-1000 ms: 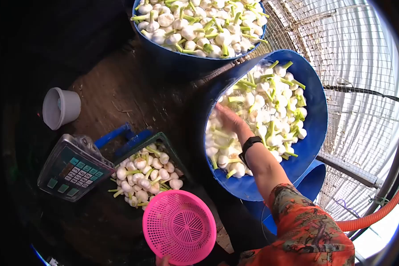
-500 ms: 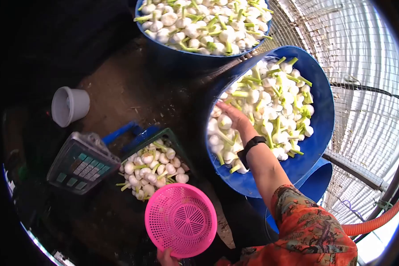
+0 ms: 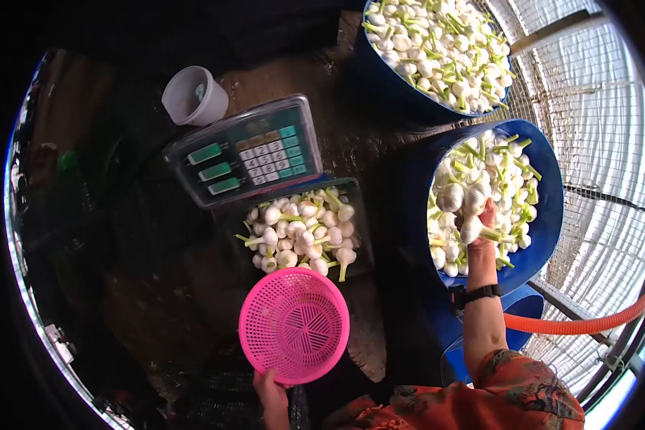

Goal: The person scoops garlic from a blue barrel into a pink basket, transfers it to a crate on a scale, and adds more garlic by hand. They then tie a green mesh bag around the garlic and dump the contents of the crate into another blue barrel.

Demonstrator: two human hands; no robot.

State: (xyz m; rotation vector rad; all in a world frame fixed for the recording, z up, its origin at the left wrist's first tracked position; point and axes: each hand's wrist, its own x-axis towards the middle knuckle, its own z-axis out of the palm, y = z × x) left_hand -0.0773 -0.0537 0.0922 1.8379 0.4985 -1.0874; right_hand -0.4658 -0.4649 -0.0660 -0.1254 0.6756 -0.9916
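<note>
My left hand (image 3: 270, 393) grips the near rim of a round pink plastic colander (image 3: 294, 326), which has nothing in it. My right hand (image 3: 486, 228), with a dark band on the wrist, is inside a blue barrel (image 3: 548, 179) full of garlic bulbs. Its fingers are curled around a few garlic bulbs (image 3: 471, 228), which partly cover them. Beyond the colander, a heap of garlic bulbs (image 3: 301, 233) with short green stems lies on the tray of a digital scale (image 3: 265, 154).
A second blue barrel (image 3: 387, 72) of garlic stands at the far right. A white bucket (image 3: 211, 100) is behind the scale. An orange corrugated hose (image 3: 573, 326) crosses at the right, beside a wire-mesh wall (image 3: 602, 129). Another blue container (image 3: 455, 358) sits near my right arm.
My view has swung left, so the scale and barrels appear farther right. My right hand has gone from reaching among the garlic to holding some bulbs. The left hand still has the colander.
</note>
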